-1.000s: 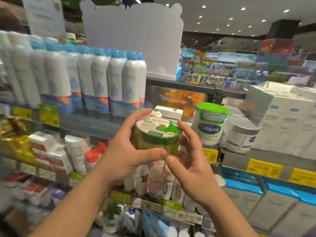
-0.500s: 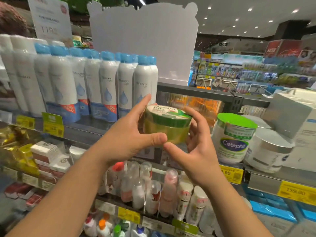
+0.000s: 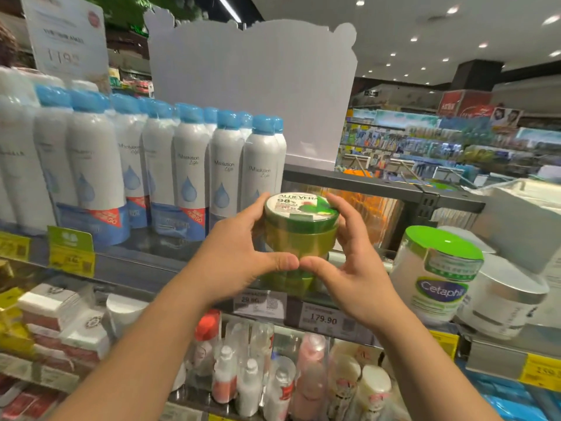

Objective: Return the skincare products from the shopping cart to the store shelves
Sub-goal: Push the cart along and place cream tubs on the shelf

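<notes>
Aloe jar (image 3: 300, 221): raised from chest level to shelf (image 3: 145, 262) gap; left hand (image 3: 233, 262), right hand (image 3: 352, 275) fingers curled round it; placement imminent.

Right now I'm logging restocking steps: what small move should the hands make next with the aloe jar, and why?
Probably lower it straight down and let go: both hands, left hand and right hand, hold the aloe vera jar just above another green jar on the shelf.
</notes>
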Tool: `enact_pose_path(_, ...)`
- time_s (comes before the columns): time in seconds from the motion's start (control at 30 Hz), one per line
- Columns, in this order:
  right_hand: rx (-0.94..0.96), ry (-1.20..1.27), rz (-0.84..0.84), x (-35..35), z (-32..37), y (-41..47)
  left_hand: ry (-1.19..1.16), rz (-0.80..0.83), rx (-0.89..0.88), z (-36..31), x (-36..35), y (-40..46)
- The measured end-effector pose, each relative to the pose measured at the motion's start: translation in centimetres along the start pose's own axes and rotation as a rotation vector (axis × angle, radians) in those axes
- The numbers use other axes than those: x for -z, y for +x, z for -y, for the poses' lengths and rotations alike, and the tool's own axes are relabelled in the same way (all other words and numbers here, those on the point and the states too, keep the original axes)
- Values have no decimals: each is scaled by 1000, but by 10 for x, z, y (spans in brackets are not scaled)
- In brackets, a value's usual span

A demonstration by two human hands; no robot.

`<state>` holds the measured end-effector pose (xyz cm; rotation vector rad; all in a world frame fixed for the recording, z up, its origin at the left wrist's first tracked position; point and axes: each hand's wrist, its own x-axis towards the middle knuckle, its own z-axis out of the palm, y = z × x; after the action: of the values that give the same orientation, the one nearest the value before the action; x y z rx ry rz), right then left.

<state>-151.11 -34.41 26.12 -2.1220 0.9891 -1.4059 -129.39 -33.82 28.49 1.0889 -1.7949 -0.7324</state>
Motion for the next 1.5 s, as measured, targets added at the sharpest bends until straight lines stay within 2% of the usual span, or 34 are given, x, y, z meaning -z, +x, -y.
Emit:
enact_pose_path(0.27, -12, -93, 28, 3, -1, -4, 87, 5, 0, 8, -4, 3)
enact_pose_path(0.67, -154, -150, 111, 5, -5, -8, 166, 18, 41, 10, -10, 0)
enact_pose_path(1.1, -238, -92, 145, 6, -3, -6, 100, 26, 84, 17, -5, -1)
enact_pose_path(1.5, -298, -120, 107, 9, -5, -4, 99, 15, 99, 19, -5, 0)
